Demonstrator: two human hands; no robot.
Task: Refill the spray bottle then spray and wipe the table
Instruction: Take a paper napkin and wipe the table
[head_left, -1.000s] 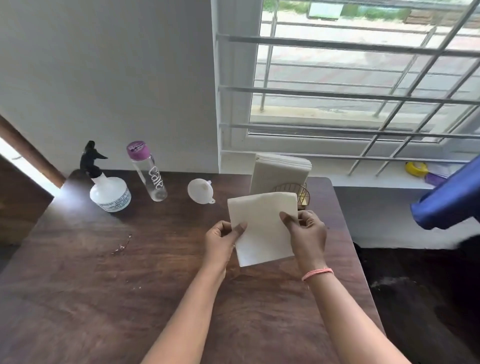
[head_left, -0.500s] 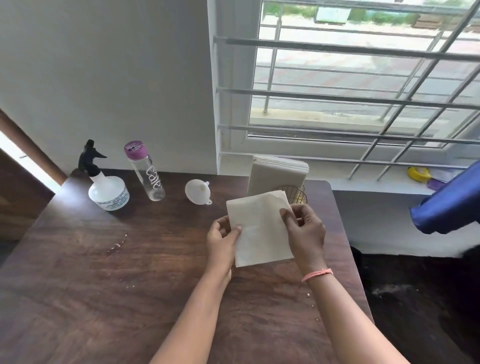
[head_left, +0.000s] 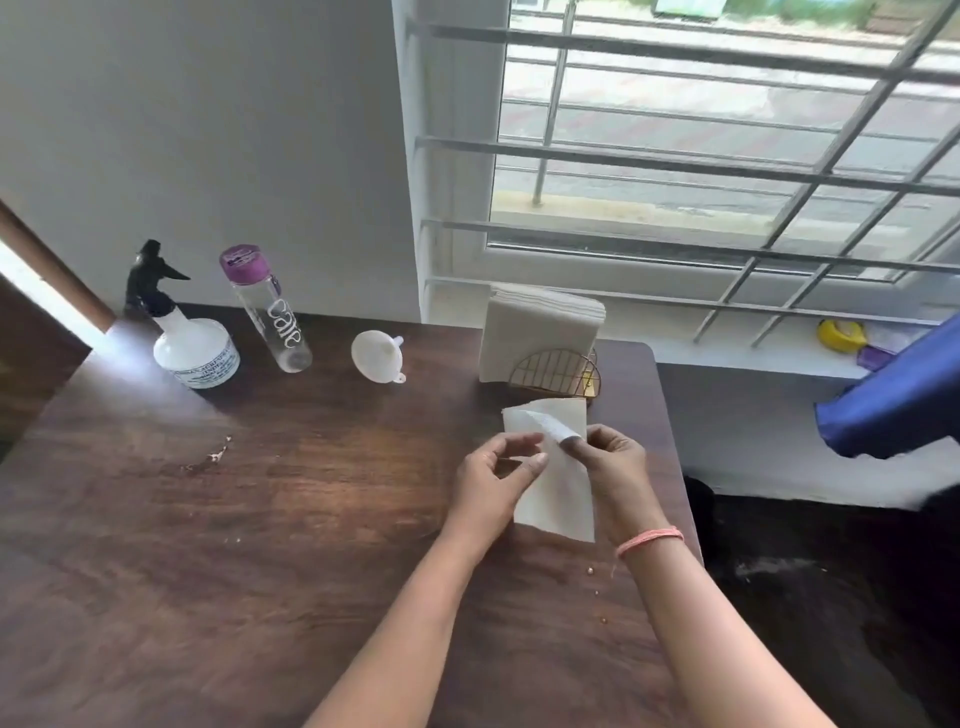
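Both hands, left hand (head_left: 496, 475) and right hand (head_left: 615, 470), pinch the napkin (head_left: 558, 488), now peeling a ply open. I judge wiping the bench (head_left: 260, 519) comes soon.

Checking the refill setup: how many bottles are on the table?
2: the spray bottle at the far left, and the purple-capped water bottle just right of it.

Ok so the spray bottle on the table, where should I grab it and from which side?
Grip the spray bottle at its narrow neck just under the black trigger head, coming from the right front. The nozzle points right, the body is wide and squat, and the clear bottle stands close on its right.
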